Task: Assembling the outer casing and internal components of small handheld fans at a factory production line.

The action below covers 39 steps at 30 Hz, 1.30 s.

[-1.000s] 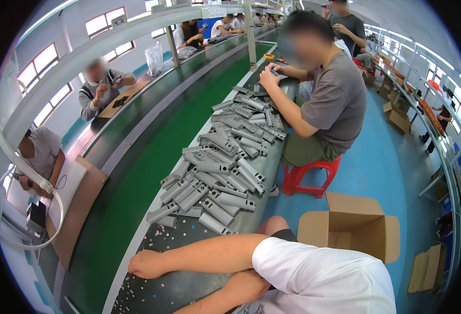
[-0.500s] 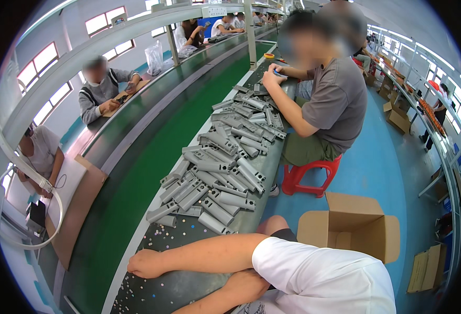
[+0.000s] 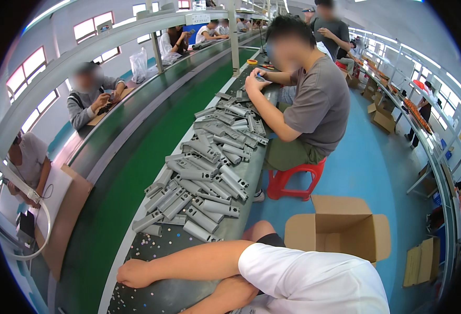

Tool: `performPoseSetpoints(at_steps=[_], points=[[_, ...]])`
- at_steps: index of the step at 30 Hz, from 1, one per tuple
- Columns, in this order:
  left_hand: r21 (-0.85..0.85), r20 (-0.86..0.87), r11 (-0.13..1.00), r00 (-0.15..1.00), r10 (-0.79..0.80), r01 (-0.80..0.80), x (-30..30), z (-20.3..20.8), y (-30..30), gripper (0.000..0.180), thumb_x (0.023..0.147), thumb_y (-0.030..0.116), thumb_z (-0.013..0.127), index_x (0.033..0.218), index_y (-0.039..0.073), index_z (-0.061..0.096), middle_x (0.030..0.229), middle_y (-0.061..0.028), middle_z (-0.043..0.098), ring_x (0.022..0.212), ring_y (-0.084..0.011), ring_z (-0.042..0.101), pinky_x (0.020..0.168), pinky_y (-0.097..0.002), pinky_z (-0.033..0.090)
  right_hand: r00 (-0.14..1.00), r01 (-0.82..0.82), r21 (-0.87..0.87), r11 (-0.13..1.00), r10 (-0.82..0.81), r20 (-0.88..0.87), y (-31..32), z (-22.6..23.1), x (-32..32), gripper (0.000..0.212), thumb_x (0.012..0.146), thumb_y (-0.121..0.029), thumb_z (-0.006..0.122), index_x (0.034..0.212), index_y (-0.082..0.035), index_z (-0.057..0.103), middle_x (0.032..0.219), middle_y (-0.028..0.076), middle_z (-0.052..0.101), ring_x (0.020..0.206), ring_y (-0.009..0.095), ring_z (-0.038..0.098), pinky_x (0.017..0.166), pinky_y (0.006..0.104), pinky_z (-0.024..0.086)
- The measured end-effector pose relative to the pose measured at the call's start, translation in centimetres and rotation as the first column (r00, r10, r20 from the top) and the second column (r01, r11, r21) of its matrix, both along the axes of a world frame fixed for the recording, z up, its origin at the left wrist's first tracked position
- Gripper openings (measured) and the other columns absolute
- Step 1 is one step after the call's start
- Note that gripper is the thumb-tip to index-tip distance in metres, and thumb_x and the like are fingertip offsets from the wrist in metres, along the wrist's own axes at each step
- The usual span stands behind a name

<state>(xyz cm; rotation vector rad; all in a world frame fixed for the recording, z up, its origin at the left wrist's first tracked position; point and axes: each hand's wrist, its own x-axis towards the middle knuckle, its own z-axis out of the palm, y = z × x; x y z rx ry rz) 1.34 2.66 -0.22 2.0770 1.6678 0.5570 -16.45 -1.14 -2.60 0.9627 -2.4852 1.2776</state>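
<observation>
Lying heaped on the desk (image 3: 181, 288), gray tubular casings (image 3: 199, 174) sit up-picture and rightward of the right hand (image 3: 133, 273), apart from it; the nearest one's long axis slants up rightward. The right hand is closer to them than the left hand (image 3: 245, 289), tucked below the right forearm. Both hands' fingers are hidden, so their grip cannot be told. Pale dots (image 3: 178, 235) speckle the desk; an open carton (image 3: 299, 233) stands rightward.
</observation>
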Motion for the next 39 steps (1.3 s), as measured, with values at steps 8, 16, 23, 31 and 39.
performPoseSetpoints(at_steps=[8, 16, 23, 31, 39], points=[[0.012, -0.037, 1.000, 0.999, 0.018, -0.018, 0.08, 0.42, -0.08, 0.029, 0.087, 0.028, 0.058, 0.104, 0.006, 0.068, 0.100, -0.0149, 0.070, 0.094, -0.0327, 0.066, 0.083, -0.0430, 0.051, 1.000, 0.007, -0.002, 1.000, -0.007, 0.004, -0.02, -0.19, -0.28, 0.018, 0.079, -0.013, 0.055, 0.086, -0.004, 0.070, 0.083, 0.016, 0.067, 0.085, 0.036, 0.064, 0.074, 0.0470, 0.051], [-0.005, -0.039, 1.000, 0.999, 0.010, -0.010, 0.15, 0.46, -0.14, 0.028, 0.087, 0.027, 0.058, 0.103, 0.006, 0.068, 0.100, -0.0151, 0.069, 0.095, -0.0329, 0.066, 0.084, -0.0436, 0.051, 1.000, -0.002, 0.023, 1.000, 0.001, 0.025, 0.12, 0.06, -0.04, 0.018, 0.080, -0.014, 0.055, 0.088, -0.005, 0.069, 0.087, 0.016, 0.067, 0.087, 0.036, 0.064, 0.076, 0.0471, 0.051], [-0.013, -0.012, 1.000, 1.000, 0.015, -0.015, 0.18, 0.61, -0.18, 0.029, 0.087, 0.027, 0.057, 0.104, 0.006, 0.068, 0.101, -0.0152, 0.069, 0.096, -0.0331, 0.065, 0.085, -0.0438, 0.050, 1.000, 0.005, 0.018, 1.000, -0.005, 0.024, 0.06, 0.09, -0.02, 0.018, 0.080, -0.015, 0.056, 0.087, -0.005, 0.069, 0.087, 0.016, 0.066, 0.087, 0.036, 0.064, 0.076, 0.0468, 0.051], [-0.010, -0.020, 1.000, 1.000, 0.019, -0.020, 0.15, 0.49, -0.03, 0.031, 0.087, 0.028, 0.058, 0.106, 0.006, 0.068, 0.103, -0.0155, 0.069, 0.098, -0.0332, 0.065, 0.086, -0.0435, 0.050, 1.000, 0.011, 0.003, 1.000, -0.011, 0.009, 0.46, 0.35, -0.08, 0.018, 0.079, -0.014, 0.056, 0.085, -0.004, 0.069, 0.085, 0.016, 0.067, 0.086, 0.036, 0.064, 0.075, 0.0468, 0.051], [0.032, 0.002, 0.998, 0.998, 0.059, -0.059, 0.16, 0.08, -0.24, 0.029, 0.087, 0.028, 0.057, 0.102, 0.006, 0.068, 0.099, -0.0146, 0.070, 0.093, -0.0325, 0.066, 0.082, -0.0441, 0.052, 1.000, 0.016, 0.026, 1.000, -0.015, -0.019, -0.32, -0.05, 0.19, 0.017, 0.080, -0.014, 0.055, 0.086, -0.005, 0.068, 0.083, 0.018, 0.067, 0.083, 0.038, 0.065, 0.072, 0.0479, 0.052]])
